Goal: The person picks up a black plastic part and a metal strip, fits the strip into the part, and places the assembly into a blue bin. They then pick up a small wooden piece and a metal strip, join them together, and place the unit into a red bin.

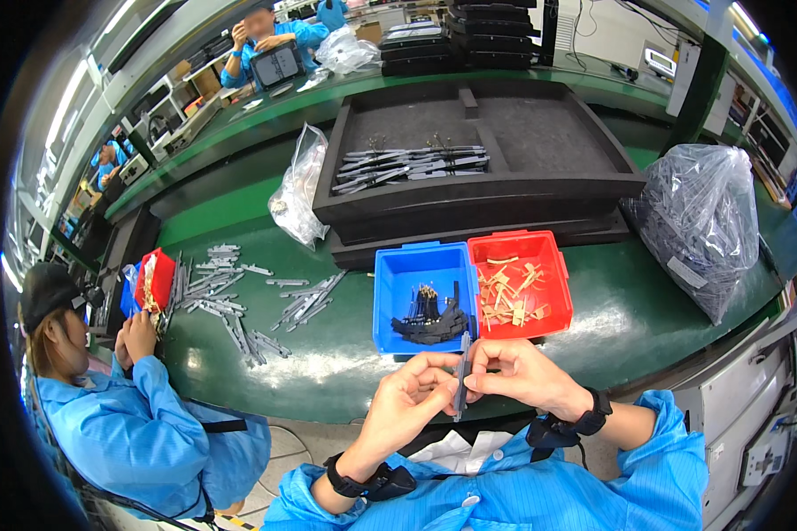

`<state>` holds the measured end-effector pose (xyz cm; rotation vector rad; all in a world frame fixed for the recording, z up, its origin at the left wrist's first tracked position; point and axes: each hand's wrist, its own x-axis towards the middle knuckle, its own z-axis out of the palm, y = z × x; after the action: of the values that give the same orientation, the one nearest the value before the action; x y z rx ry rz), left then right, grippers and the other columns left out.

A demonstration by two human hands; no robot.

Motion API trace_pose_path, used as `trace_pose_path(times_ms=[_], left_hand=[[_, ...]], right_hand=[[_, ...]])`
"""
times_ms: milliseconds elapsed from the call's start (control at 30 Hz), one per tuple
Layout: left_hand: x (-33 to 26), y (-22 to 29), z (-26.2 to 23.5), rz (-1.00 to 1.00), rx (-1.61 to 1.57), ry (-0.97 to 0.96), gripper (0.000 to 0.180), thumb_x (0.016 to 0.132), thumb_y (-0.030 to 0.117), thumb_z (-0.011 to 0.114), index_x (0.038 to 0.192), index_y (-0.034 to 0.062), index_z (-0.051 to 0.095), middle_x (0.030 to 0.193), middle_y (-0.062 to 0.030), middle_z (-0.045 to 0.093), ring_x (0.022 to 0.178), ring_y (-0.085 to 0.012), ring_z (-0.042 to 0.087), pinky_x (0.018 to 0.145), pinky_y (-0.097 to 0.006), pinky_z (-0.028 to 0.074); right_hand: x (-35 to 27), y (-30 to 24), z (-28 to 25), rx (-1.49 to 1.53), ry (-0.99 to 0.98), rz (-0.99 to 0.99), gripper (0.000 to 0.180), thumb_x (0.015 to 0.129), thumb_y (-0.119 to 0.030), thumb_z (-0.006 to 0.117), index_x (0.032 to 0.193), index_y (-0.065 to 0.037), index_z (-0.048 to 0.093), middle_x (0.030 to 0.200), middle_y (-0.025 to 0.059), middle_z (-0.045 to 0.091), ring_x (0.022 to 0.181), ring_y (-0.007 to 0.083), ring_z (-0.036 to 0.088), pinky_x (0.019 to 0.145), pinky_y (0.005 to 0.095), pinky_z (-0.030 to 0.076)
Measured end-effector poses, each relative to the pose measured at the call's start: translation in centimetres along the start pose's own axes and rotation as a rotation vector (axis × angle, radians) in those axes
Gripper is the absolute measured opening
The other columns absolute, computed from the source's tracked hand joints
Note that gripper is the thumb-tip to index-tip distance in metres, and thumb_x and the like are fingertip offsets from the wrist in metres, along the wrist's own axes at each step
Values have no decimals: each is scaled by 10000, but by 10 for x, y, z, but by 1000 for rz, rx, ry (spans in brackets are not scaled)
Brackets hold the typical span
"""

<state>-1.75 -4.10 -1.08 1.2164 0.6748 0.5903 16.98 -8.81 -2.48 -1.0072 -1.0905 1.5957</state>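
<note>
A slim grey plastic strip (pixel 461 379) stands nearly upright between my two hands, just in front of the bins. My left hand (pixel 407 398) is closed, pinching the strip between thumb and fingers. From the other side my right hand (pixel 524 376) also pinches it at mid-length; its fingertips partly hide what lies between them. Right beyond my hands is a blue bin (pixel 383 301) with black cables and small brass-coloured ends in it. Touching it on the right, a red bin (pixel 561 305) contains scattered tan pieces.
Loose grey strips (pixel 217 288) lie on the green table (pixel 328 372) to the left. A black foam tray (pixel 478 199) with more strips stands behind the bins. A clear bag of dark parts (pixel 704 230) sits at right. A co-worker (pixel 133 416) works close at left.
</note>
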Motion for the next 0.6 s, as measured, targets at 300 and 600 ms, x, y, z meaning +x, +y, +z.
trace_pose_path(times_ms=[300,600], left_hand=[[13,-3,-2,-18,-31,-13,151,898,133,571,954,-7,566,837,-54,633,719,-75,591,575,-206,465],[15,-5,-3,-2,-82,-1,129,880,146,600,901,18,592,805,-39,628,693,-77,584,572,-206,464]], right_hand=[[4,0,2,-52,6,-42,160,838,-94,622,748,-12,519,842,53,573,752,111,590,694,253,514],[6,-5,0,-145,-13,33,160,833,-94,642,773,-9,521,920,63,555,856,140,588,729,275,543]])
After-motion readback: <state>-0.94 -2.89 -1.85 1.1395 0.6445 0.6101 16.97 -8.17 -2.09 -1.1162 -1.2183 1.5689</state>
